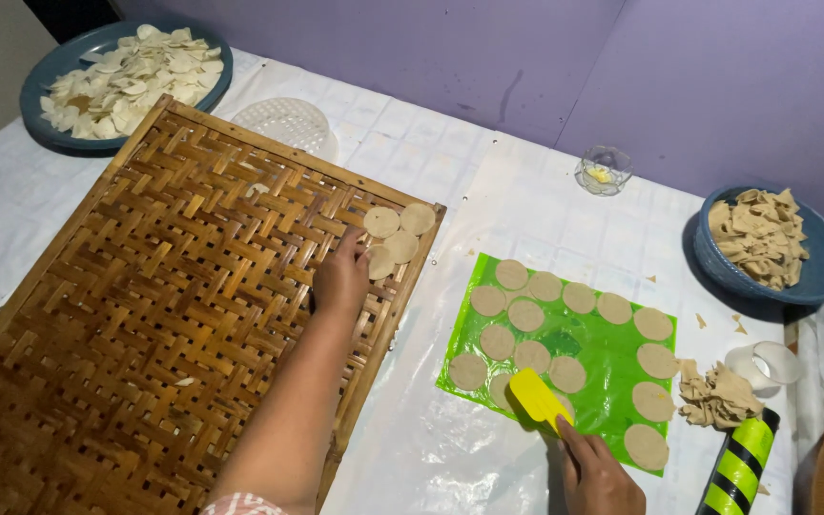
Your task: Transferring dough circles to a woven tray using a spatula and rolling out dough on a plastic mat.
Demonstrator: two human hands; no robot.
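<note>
My left hand (341,278) reaches over a large woven bamboo tray (145,315) and touches a thin tan dough disc (381,261) near the tray's far right corner, beside three other discs (400,222). My right hand (598,472) grips a yellow scraper (538,401) whose blade lies at the near edge of a green plastic sheet (598,367). Several more tan dough discs (526,315) lie in rows on that sheet.
A blue plate of pale round chips (126,76) sits far left; a blue bowl of dough scraps (765,243) far right. A white mesh lid (288,122), small glass dish (604,172), scrap pile (717,396), white cutter ring (765,364) and green-black striped roller (741,467) lie around.
</note>
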